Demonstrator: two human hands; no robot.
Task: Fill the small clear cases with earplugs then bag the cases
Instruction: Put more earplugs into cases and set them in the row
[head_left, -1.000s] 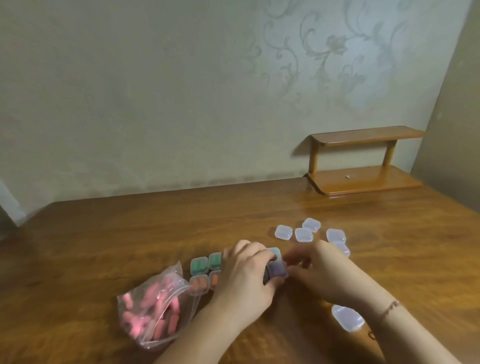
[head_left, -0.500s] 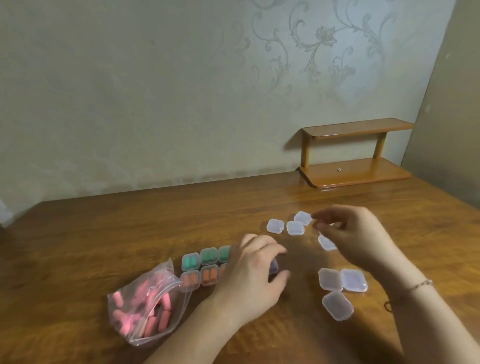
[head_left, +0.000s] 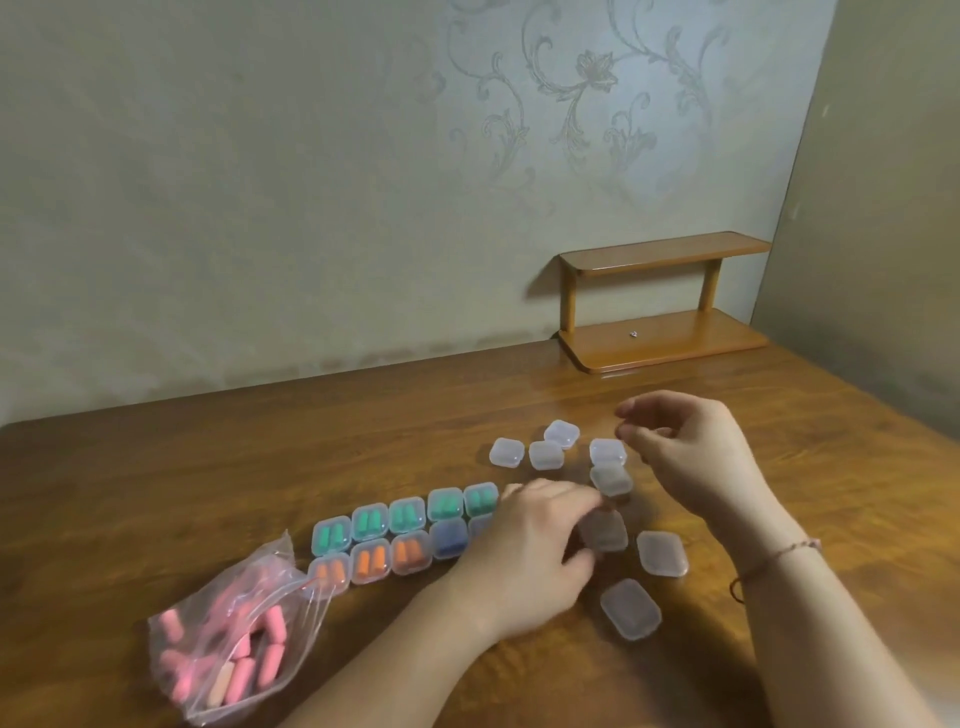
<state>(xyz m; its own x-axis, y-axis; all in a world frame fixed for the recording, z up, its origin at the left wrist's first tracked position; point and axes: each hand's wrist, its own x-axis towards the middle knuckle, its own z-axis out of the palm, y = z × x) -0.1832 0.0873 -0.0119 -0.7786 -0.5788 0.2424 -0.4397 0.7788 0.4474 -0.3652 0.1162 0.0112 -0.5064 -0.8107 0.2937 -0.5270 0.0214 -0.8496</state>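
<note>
Two rows of small clear plastic cases (head_left: 387, 540) filled with green, orange and blue earplugs lie on our brown wooden bench (head_left: 208, 467). Our left hand (head_left: 524, 556) rests there, grip released; our right hand (head_left: 691, 447) hovers, loosely curled, grasping nothing we can see.

left hand (head_left: 535, 551) resting palm-down at the right end of the filled cases (head_left: 410, 530), fingers reaching an empty case (head_left: 604, 531) | right hand (head_left: 691, 452) hovering with loosely curled fingers over clear cases (head_left: 561, 447) | bag of pink earplugs (head_left: 228, 639) lying on table (head_left: 208, 467) | wooden shelf (head_left: 665, 306) standing against wall
</note>
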